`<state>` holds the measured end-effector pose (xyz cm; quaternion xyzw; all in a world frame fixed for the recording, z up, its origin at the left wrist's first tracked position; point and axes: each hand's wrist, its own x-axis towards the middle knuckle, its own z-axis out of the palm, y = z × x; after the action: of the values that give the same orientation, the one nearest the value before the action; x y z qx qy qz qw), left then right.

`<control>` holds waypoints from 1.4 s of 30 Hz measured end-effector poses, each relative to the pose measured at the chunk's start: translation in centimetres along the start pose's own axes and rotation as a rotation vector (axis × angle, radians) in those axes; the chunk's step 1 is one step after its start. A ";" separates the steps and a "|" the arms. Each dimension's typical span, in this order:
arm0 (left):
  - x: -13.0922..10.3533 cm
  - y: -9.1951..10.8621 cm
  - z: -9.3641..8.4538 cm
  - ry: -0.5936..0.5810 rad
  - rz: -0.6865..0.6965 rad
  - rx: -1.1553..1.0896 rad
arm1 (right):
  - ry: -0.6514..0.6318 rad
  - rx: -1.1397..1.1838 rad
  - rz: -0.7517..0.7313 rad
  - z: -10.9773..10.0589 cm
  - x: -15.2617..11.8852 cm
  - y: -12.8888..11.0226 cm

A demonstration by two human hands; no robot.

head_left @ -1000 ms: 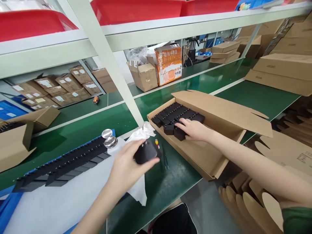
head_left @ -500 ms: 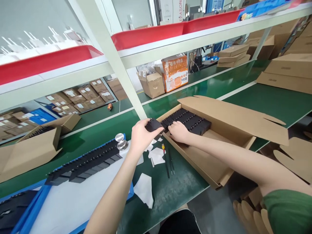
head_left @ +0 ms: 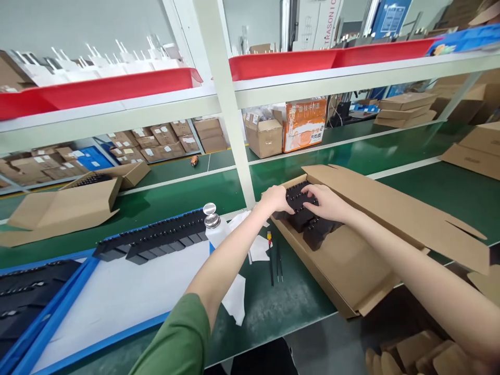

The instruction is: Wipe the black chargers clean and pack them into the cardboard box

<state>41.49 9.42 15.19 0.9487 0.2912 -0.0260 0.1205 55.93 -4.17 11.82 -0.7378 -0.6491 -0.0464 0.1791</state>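
Observation:
A long open cardboard box [head_left: 359,260] lies on the green bench, with rows of black parts [head_left: 318,229] packed in its far left end. My left hand [head_left: 276,199] reaches over the box's left wall, fingers pressed on a black part at the end of the rows. My right hand [head_left: 326,202] hovers over the rows, fingers spread and curved, with nothing in it. More black parts [head_left: 167,234] stand in a line in the blue-edged tray [head_left: 128,325] at the left.
A metal-lidded bottle [head_left: 212,219], white cloths [head_left: 235,299], tweezers [head_left: 278,263] and a dark tool with a yellow-red tip [head_left: 271,260] lie between tray and box. A shelf post [head_left: 234,130] rises behind. An opened carton [head_left: 66,208] sits at left.
My left hand has moved from beside the box, where it held up a black part, to over the rows. My right hand has lifted and its fingers have spread. The view has turned left.

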 end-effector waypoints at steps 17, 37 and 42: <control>0.1 0.7 -2.0 0.002 -0.144 0.149 | -0.209 -0.157 -0.012 6.9 2.0 -3.7; -2.5 3.4 3.4 -0.121 -0.022 0.181 | -0.341 -0.107 -0.028 3.0 -6.1 -1.6; -2.1 4.0 4.6 -0.135 -0.010 0.181 | -0.335 -0.080 0.029 1.3 -6.1 -0.9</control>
<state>42.08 3.91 11.85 0.9502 0.2839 -0.1167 0.0533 53.90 -9.38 9.00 -0.7512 -0.6566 0.0540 0.0398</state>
